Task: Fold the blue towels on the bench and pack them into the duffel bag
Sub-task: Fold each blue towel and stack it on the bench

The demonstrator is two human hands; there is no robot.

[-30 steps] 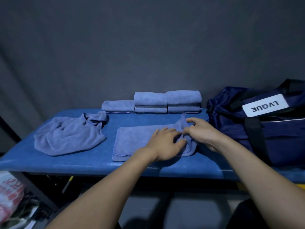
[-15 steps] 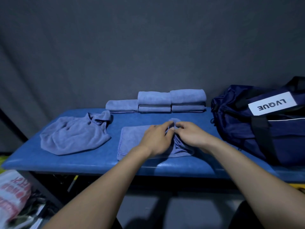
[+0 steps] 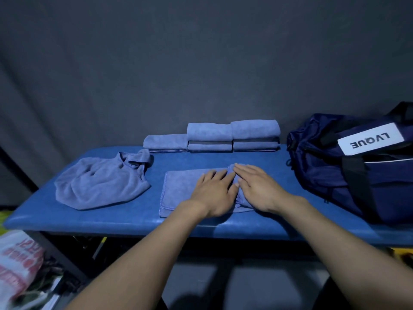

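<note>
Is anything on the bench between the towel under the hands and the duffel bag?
Nothing visible. Both the left hand and right hand lie flat on the half-folded towel, and the bench between it and the duffel bag is bare. The crumpled towel and folded stacks lie away from that path.

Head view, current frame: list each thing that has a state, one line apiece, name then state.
Towel under the hands: laid flat, part folded, right end bunched.
Crumpled towel: unfolded, loose heap.
Folded towels: stacked at the bench's back edge.
Duffel bag: on the bench; whether it is open, cannot tell.
Left hand: flat, pressing the towel.
Right hand: flat, pressing the towel.
</note>
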